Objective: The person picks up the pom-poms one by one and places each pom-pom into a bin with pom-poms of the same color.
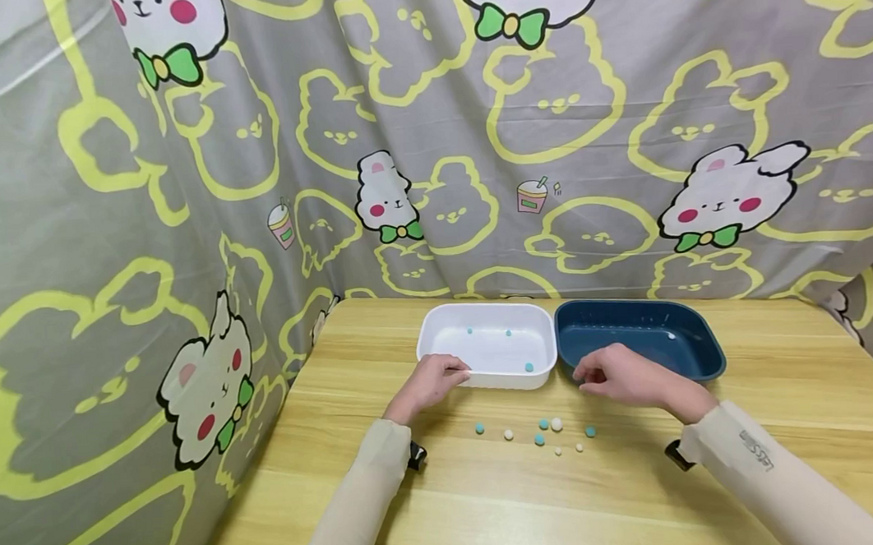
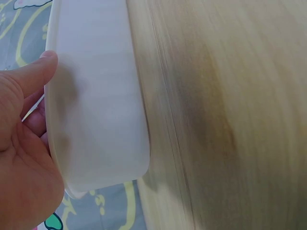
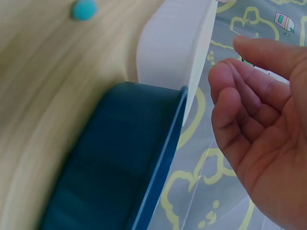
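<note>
My left hand (image 1: 435,379) grips the near-left rim of a white plastic tub (image 1: 501,379). In the left wrist view its thumb lies on the tub's outer side and the other fingers are behind the rim. Blue pom-poms (image 1: 529,367) lie inside the tub. My right hand (image 1: 623,374) hovers over the near edge of a dark blue tub (image 1: 714,363), fingers loosely bent and thumb apart; the right wrist view shows nothing between them. A small white pom-pom (image 1: 672,336) lies in the dark blue tub.
On the wooden table (image 1: 494,516), several blue pom-poms (image 1: 539,440) and white pom-poms (image 1: 556,423) lie scattered in front of the tubs. The tubs stand side by side near a patterned grey curtain (image 1: 430,141), which also hangs along the left.
</note>
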Motion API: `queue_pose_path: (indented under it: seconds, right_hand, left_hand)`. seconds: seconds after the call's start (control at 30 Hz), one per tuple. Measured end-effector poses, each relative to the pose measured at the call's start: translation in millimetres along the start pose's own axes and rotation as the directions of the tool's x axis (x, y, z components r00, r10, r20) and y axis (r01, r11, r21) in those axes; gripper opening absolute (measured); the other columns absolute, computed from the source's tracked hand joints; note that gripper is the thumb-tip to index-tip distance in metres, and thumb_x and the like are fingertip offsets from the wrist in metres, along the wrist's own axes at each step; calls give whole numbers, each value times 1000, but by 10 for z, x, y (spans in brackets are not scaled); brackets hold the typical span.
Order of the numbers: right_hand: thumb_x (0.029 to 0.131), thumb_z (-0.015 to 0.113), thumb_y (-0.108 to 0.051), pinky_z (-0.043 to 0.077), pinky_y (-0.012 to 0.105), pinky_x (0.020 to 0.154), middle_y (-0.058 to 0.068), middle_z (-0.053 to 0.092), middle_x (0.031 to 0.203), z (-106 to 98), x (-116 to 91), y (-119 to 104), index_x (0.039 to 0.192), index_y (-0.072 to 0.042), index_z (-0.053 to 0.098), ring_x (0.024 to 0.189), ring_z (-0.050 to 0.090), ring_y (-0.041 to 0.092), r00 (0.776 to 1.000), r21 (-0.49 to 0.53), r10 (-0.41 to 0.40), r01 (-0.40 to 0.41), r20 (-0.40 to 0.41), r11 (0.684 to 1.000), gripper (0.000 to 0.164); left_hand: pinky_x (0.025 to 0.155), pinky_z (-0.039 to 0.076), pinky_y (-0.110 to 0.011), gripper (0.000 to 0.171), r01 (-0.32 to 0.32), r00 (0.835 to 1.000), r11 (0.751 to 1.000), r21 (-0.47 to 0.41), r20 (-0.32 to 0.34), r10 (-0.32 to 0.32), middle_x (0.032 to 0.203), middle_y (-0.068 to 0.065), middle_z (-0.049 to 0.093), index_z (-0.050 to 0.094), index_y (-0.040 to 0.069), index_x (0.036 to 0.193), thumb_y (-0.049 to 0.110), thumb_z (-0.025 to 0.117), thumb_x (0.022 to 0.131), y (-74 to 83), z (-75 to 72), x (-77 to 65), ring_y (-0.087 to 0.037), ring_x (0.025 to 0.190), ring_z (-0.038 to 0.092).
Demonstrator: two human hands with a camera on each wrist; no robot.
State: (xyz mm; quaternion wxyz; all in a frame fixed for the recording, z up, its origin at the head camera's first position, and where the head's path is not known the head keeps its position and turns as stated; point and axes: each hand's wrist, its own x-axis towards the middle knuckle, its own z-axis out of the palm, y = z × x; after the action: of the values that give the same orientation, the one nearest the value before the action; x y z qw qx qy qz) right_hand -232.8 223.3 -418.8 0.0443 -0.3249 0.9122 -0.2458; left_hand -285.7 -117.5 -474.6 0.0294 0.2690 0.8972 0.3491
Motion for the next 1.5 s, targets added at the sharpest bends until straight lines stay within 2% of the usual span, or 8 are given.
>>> queue_pose_path:
  seconds: [0.2,0.43,0.57,0.73,0.87,1.13,1.5]
  right_hand:
    - [85,70,-11,47,24,61,-13,62,80,66,-163,30,95,-11,72,67,51,1,1000,-4,16,-16,-9,1000,10]
    - [86,67,-9,43,22,58,-14,53,70,151,-320,93,95,-5,70,63,47,1,1000,48,12,-13,22,999,10]
    - [85,67,-6,43,22,58,-15,52,70,194,-405,126,94,-5,69,62,47,0,1000,53,-19,18,23,998,9]
    - [82,69,-2,47,24,60,-12,59,76,251,-477,170,93,-3,69,67,51,0,996,42,-89,90,-11,995,11]
    - [79,71,-1,49,26,60,-6,62,81,299,-505,208,94,-1,68,70,55,3,993,46,-116,117,-18,992,15]
    - [77,77,-11,49,27,63,-7,62,84,418,-503,257,98,-2,67,74,55,6,998,44,-63,62,21,997,25]
    - [78,77,-14,48,27,65,-8,61,85,517,-401,280,96,-7,68,74,54,6,997,68,-37,32,74,997,21]
  left_hand:
    - [75,49,-25,15,40,999,999,13,17,-41,88,6,68,74,14,94,23,62,93,0,11,22,-8,82,61]
    - [76,49,-24,15,51,999,999,15,18,-51,88,7,68,74,14,94,23,62,93,9,8,21,-7,82,61]
    - [76,49,-25,15,51,999,998,22,18,-52,88,7,68,74,14,94,23,62,93,13,-3,16,-7,83,61]
    - [76,48,-25,15,45,999,998,39,21,-46,89,6,68,74,14,95,23,62,93,25,-14,12,-7,83,61]
    - [76,48,-25,15,50,998,998,43,24,-51,89,6,68,74,13,95,23,62,93,34,-17,9,-8,84,61]
    - [75,48,-25,14,57,998,998,13,23,-57,89,7,68,74,14,95,22,62,93,15,1,2,-7,83,61]
    - [75,48,-25,15,60,998,998,28,24,-61,88,7,68,74,14,95,23,62,93,22,-1,10,-7,82,61]
